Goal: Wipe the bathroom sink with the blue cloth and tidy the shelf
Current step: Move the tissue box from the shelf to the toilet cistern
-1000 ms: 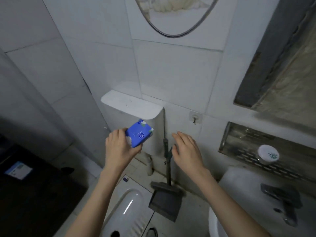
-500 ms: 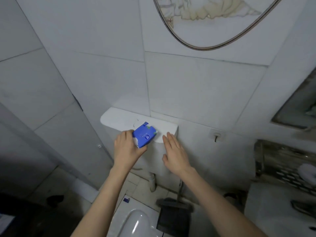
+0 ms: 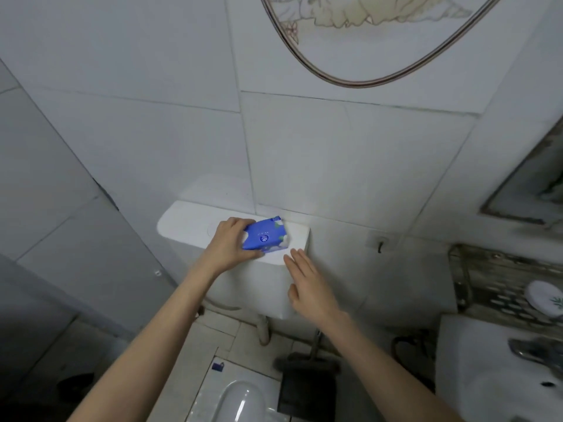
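Cistern: white, fixed to the tiled wall at the centre of the frame; flat lid with rounded corners.
Left hand: just left of centre, over the lid; its fingers and thumb curl round the left end of the blue packet, thumb along the near edge, fingers over the far edge.
Blue packet: at the centre of the frame, on the right half of the cistern lid; a small soft-looking rectangular pack in bright blue with a round white emblem on top, a line of small white print above it and white-and-green patches at its right end. It lies slightly askew to the lid's edge. Whether its underside rests fully on the lid cannot be told.
Right hand: right of centre, below the packet; palm down, fingers straight and slightly fanned, holding nothing. The fingertips lie near the lid's front right edge; contact cannot be told.
Squat pan: white, bottom centre, between the forearms.
Dustpan: dark, standing on the floor just right of the pan.
Shelf: perforated metal, worn and stained, at the right edge.
White round dish: on the shelf, with a green leaf mark.
Sink: white, lower right corner, below the shelf.
Tap: grey metal, blurred, on the sink.
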